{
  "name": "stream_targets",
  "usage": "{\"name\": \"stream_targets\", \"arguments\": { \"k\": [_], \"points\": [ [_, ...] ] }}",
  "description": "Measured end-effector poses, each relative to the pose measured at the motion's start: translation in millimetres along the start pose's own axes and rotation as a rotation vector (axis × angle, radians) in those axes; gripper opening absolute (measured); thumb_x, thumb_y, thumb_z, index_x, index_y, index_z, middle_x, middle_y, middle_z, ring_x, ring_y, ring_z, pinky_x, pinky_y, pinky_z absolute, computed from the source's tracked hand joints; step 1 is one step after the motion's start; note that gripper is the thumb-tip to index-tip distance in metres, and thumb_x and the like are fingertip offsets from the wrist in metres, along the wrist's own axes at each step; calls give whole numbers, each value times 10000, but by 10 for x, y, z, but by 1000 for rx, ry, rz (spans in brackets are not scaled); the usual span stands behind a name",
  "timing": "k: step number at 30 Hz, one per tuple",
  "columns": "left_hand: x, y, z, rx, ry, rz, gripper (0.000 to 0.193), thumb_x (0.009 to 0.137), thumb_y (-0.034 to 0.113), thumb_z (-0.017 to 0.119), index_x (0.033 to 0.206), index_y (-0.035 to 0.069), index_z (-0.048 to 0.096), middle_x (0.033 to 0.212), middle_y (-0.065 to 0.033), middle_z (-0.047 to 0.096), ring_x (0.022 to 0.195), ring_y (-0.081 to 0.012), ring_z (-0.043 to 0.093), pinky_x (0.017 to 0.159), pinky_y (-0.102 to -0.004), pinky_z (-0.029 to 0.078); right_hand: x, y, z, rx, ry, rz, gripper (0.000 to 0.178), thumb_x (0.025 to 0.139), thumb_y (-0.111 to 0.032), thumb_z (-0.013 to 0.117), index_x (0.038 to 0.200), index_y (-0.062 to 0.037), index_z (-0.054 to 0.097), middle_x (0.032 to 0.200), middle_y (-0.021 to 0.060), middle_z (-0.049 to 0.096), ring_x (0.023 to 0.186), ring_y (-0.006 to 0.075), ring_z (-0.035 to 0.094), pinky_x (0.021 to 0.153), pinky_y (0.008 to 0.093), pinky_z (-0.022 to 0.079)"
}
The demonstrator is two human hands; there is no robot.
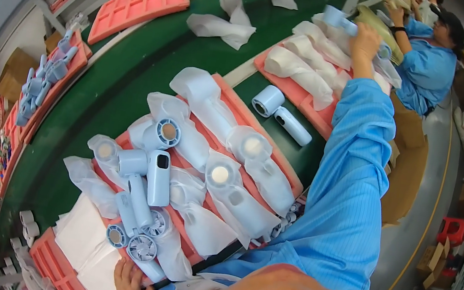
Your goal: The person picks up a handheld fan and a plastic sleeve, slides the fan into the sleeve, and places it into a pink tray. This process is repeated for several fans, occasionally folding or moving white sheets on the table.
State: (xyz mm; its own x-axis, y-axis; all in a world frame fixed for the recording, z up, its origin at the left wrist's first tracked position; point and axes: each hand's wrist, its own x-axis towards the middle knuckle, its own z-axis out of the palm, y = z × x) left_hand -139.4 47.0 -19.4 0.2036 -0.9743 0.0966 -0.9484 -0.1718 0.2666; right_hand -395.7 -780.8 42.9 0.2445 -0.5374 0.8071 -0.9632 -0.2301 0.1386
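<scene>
My right hand is stretched to the far right, closed around a light blue handheld fan above a pink tray of bagged fans. Down at the lower left, my left hand rests at the edge of a stack of white bags, fingers apart and holding nothing. Just beyond it, several bare blue fans lie piled on a pink tray. Around them are fans in translucent white sleeves. A fan with a folded head lies on the green belt between the trays.
A green conveyor belt curves across the scene. Loose white sleeves and an upturned pink tray lie at its far side. More blue fans fill a tray at left. A co-worker stands at far right, near a cardboard box.
</scene>
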Motion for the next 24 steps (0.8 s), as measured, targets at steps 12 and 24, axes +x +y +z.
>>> {"name": "stream_targets", "arguments": {
  "k": [12, 24],
  "points": [
    [42, 42, 72, 46, 179, 30, 504, 715, 258, 590, 1159, 34, 503, 1256, -247, 467, 1173, -483, 421, 983, -552, 363, -311, -1429, -2573, 950, -557, -180, 438, 551, -309, 805, 884, -52, 682, 862, 91, 680, 751, 268, 651, 674, 370, 514],
    [192, 190, -67, -5, 243, 16, 502, 628, 106, 610, 1119, 20, 550, 1298, -214, 477, 1209, -428, 438, 999, -480, 380, -1208, -1796, -3351, 1335, -1297, -69, 503, 587, -312, 802, 922, 40, 670, 867, 132, 665, 769, 194, 630, 689, 301, 487]
  ]
}}
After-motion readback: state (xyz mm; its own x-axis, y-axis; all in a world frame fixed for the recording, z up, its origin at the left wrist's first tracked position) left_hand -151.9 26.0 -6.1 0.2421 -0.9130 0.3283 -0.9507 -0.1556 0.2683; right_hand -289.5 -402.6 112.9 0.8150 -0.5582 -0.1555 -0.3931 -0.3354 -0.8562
